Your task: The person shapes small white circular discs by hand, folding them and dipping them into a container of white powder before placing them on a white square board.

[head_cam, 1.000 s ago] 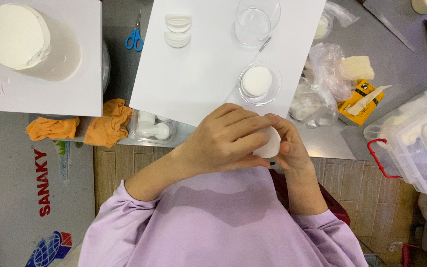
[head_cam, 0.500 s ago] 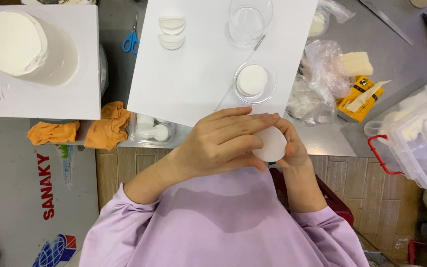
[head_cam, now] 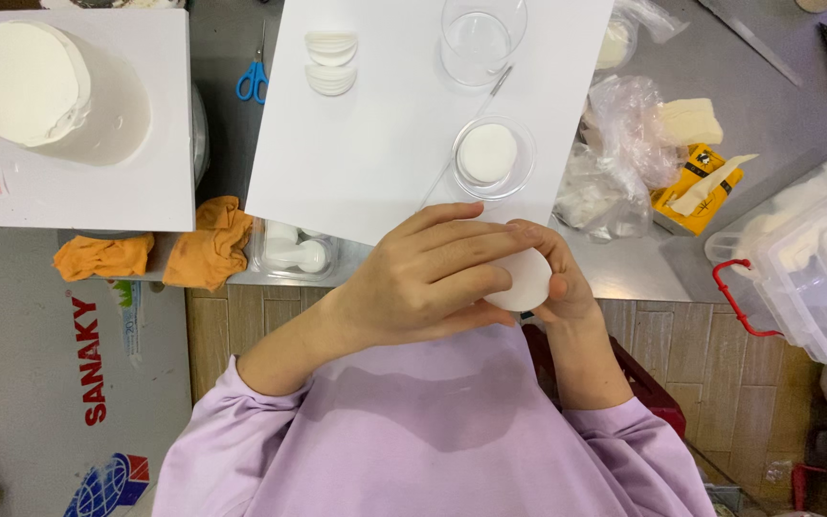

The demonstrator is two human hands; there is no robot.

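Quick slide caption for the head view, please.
Both hands, left hand over right hand, cup a white disc beside the white board.

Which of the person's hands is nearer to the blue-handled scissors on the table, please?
The left. The left hand lies below and to the right of the scissors, cupped over the white disc. The right hand sits beyond it, farther right, holding the disc's other side.
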